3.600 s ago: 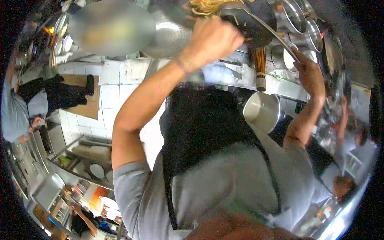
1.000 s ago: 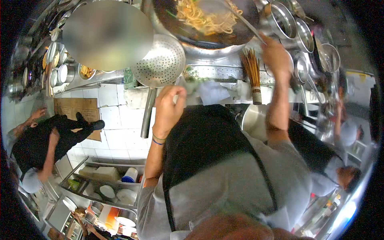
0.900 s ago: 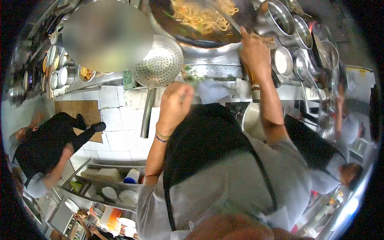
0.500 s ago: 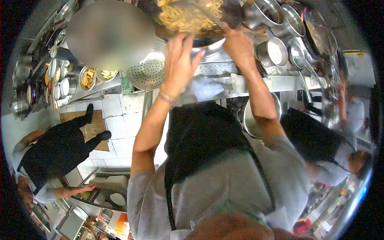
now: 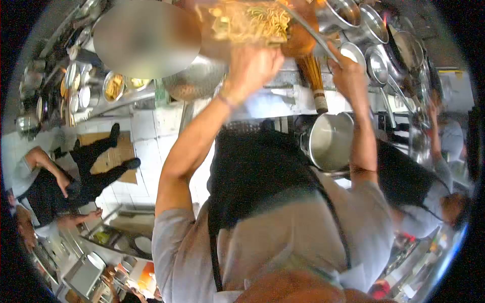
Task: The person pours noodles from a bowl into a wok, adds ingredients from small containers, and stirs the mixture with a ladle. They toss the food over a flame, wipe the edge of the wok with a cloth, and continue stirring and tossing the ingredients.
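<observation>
Yellow noodles (image 5: 260, 22) with green bits lie in a wok (image 5: 301, 33) at the top of the head view; steam and motion blur them. My left hand (image 5: 255, 70) is closed at the wok's near edge, its fingers blurred; the spot it grips is mostly hidden behind it. Off to the right, my right hand (image 5: 348, 76) wraps round the handle of a long metal cooking utensil (image 5: 310, 33). That utensil slants up and left over the wok's right side, and its head is out of sight.
Right of the wok lie a bamboo brush (image 5: 317, 83), metal pots (image 5: 374, 22) and a ladle (image 5: 376, 68). A perforated strainer (image 5: 189, 83) sits left, near food bowls (image 5: 112, 86). A deep pot (image 5: 331, 141) stands below the counter. Co-workers (image 5: 55, 187) are at both sides.
My left hand has gone from open fingers to closed at the wok's edge. My right hand has moved right with the utensil, lifting it from the noodles. The bamboo brush has come into view.
</observation>
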`<state>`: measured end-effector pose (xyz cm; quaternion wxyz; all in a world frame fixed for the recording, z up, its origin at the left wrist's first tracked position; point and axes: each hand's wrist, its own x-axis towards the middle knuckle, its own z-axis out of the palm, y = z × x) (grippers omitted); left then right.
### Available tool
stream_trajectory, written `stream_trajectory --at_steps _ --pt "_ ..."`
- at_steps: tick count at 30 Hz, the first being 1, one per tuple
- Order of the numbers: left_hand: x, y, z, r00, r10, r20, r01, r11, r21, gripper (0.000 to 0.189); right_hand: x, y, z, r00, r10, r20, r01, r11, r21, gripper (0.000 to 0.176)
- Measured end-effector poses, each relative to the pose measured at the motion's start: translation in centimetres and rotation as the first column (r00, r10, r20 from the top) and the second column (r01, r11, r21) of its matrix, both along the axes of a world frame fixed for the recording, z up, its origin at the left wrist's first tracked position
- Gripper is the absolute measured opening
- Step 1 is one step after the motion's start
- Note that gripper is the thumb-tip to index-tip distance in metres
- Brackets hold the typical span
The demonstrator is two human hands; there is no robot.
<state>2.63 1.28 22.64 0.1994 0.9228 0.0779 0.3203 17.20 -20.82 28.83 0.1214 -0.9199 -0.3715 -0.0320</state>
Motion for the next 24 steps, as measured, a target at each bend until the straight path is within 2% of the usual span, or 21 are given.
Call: stream_trajectory --at_steps 1,2,3,5,6,7,9,10,11,12,13,14,15,17,20,21,24 --pt "0.8 0.8 0.3 0.984 0.062 -0.166 -0.070 0.997 -0.043 0.038 -0.2 -0.9 0.2 0.998 0.058 -0.011 -0.057 0.996 0.072 0.044" --pt "2.1 2.2 0.2 0.985 0.095 -0.147 -0.106 0.992 -0.067 0.037 -0.6 -2.3 2.3 0.992 0.070 -0.107 -0.062 0.995 0.079 0.043" --pt "2.4 2.9 0.0 0.983 0.124 -0.132 -0.137 0.986 -0.091 0.037 -0.8 -3.8 4.3 0.981 0.145 -0.128 -0.135 0.988 0.080 0.042" --pt "1.1 2.6 1.1 0.998 0.066 -0.005 -0.066 0.997 0.028 0.035 -1.1 -7.1 7.7 0.992 0.128 0.017 -0.121 0.969 -0.216 0.042" --pt "0.5 2.2 1.7 0.999 0.016 0.051 -0.022 0.994 0.103 0.034 -2.2 -7.7 8.7 0.994 0.094 -0.049 -0.101 0.984 -0.148 0.043" --pt "-0.4 1.4 3.6 0.998 -0.039 0.046 0.038 0.999 0.019 0.036 -2.0 -8.1 8.6 0.980 0.186 -0.077 -0.191 0.980 -0.064 0.042" --pt "-0.1 1.2 5.2 0.991 -0.006 -0.130 -0.004 0.997 -0.074 0.036 -2.3 -6.0 8.5 0.991 0.083 -0.102 -0.103 0.973 -0.206 0.042" --pt "0.7 1.7 4.4 0.996 0.010 -0.094 -0.017 0.997 -0.077 0.036 -1.6 -4.8 6.9 0.992 0.125 -0.001 -0.122 0.964 -0.236 0.042" --pt "1.6 2.6 3.4 0.998 0.026 -0.053 -0.030 0.997 -0.072 0.036 -1.6 -2.4 5.8 0.996 0.074 -0.048 -0.084 0.965 -0.248 0.043" --pt "1.8 2.7 2.2 0.999 0.038 -0.016 -0.039 0.997 -0.068 0.035 -1.1 -0.1 4.5 0.999 0.045 -0.016 -0.047 0.951 -0.306 0.041" --pt "1.4 2.4 1.0 0.997 0.061 -0.056 -0.066 0.994 -0.091 0.035 1.7 1.0 0.9 0.992 0.123 0.034 -0.113 0.971 -0.212 0.039" --pt "0.8 1.9 -0.7 0.993 0.076 -0.093 -0.086 0.990 -0.113 0.035 3.7 2.0 -2.4 0.998 0.027 0.058 -0.012 0.971 -0.240 0.038" --pt "0.3 1.3 -2.1 0.988 0.087 -0.127 -0.104 0.985 -0.139 0.035 -0.9 4.4 1.6 0.999 -0.029 0.038 0.036 0.981 -0.190 0.038" --pt "-2.6 -0.1 -3.4 0.977 0.047 -0.208 -0.072 0.991 -0.115 0.033 1.2 3.5 -0.6 0.998 -0.009 0.067 0.014 0.997 -0.074 0.040" --pt "-2.6 0.5 -2.0 0.971 0.025 -0.238 -0.064 0.986 -0.155 0.030 4.0 -0.8 -2.4 0.991 0.098 0.088 -0.110 0.985 0.133 0.043" --pt "-1.1 1.8 -2.3 0.980 0.053 -0.194 -0.083 0.986 -0.147 0.029 2.5 -1.4 -1.2 0.994 0.102 0.037 -0.108 0.967 0.229 0.045" --pt "1.6 4.2 -2.3 0.995 0.070 -0.074 -0.079 0.988 -0.136 0.026 -1.4 -2.2 0.3 0.998 -0.058 -0.001 0.056 0.959 0.276 0.041"
